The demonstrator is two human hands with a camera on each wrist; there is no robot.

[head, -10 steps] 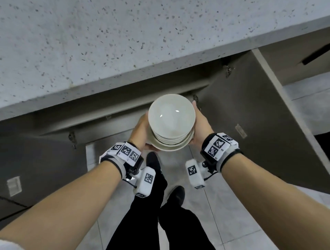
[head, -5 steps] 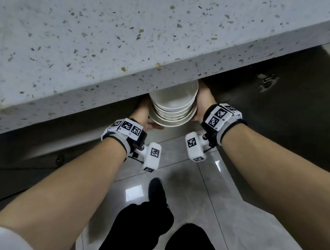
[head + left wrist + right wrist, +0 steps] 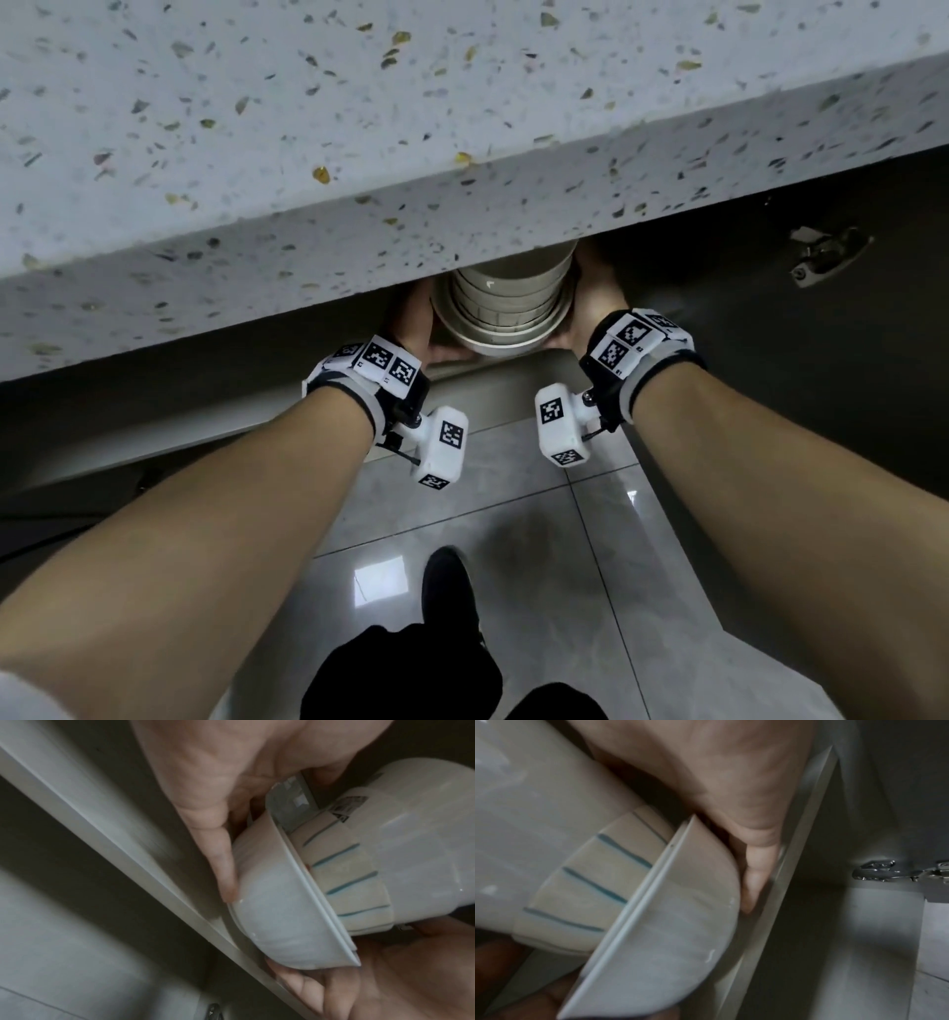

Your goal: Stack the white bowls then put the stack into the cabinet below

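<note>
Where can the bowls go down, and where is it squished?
Bare room shows on the pale cabinet floor, between the front ledge and the metal hinge. It is crowded at the ledge: the stack of white bowls sits between the left hand and right hand, close under the speckled stone counter. Deeper inside is too dark to tell.
</note>
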